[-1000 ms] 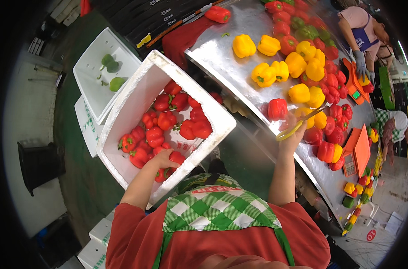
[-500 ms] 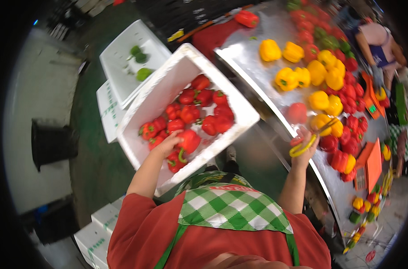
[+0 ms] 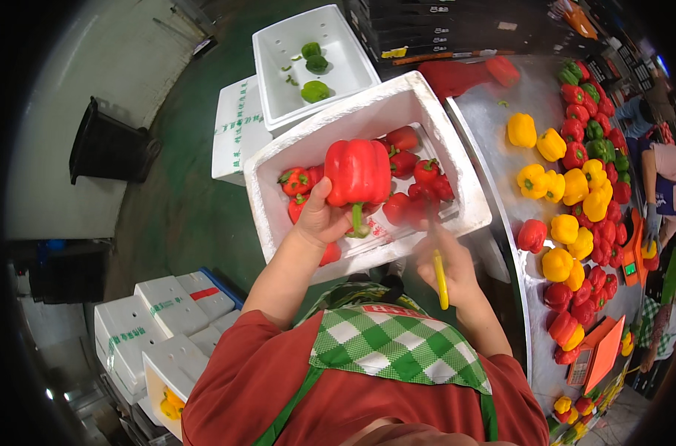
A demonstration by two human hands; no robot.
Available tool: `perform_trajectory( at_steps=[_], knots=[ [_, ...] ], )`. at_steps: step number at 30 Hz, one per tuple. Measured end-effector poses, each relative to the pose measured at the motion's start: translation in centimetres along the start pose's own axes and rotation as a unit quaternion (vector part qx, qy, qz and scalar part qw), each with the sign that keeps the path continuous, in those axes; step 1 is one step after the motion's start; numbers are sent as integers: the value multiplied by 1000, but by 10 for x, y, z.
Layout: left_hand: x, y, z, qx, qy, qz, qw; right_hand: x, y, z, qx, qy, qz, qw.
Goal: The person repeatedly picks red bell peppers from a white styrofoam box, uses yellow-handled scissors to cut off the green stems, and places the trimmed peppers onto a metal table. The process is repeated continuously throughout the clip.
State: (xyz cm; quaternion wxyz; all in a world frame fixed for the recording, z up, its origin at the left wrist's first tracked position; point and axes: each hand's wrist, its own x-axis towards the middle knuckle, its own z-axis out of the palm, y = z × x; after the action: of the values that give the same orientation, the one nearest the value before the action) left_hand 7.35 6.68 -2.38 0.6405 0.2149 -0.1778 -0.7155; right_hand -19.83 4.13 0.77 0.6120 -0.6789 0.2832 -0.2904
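Note:
My left hand point(image 3: 321, 218) is closed around a large red bell pepper point(image 3: 358, 171), held up over a white foam box point(image 3: 339, 117). The pepper's thick green stem point(image 3: 356, 221) points down toward me. My right hand point(image 3: 449, 266), somewhat blurred, is shut on yellow-handled scissors point(image 3: 440, 279) near the box's front right side. Their dark blades are smeared by motion and point away from me, apart from the held pepper's stem. More red peppers point(image 3: 402, 163) lie inside the box.
On the right, a metal table point(image 3: 494, 137) carries red, yellow and green peppers and orange scales point(image 3: 598, 353). Another foam box point(image 3: 275, 56) with green peppers stands beyond mine. Closed foam boxes point(image 3: 167, 305) are stacked at lower left. Co-workers point(image 3: 665, 160) stand across the table.
My left hand has lifted the red pepper out of the box. My right hand has come left from the table with the scissors, and a red pepper now rests near the table's edge.

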Motion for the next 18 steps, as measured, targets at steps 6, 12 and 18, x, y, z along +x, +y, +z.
perform_trajectory(
  at_steps=[6,12,18],
  knots=[
    [-12,10,24,193,41,135,971,11,1,20,124,73,81,986],
    [-14,-4,37,328,-7,236,915,24,9,35,323,95,161,928],
    [-9,-17,45,413,-89,325,846,36,30,42,502,121,228,825]
  ],
)
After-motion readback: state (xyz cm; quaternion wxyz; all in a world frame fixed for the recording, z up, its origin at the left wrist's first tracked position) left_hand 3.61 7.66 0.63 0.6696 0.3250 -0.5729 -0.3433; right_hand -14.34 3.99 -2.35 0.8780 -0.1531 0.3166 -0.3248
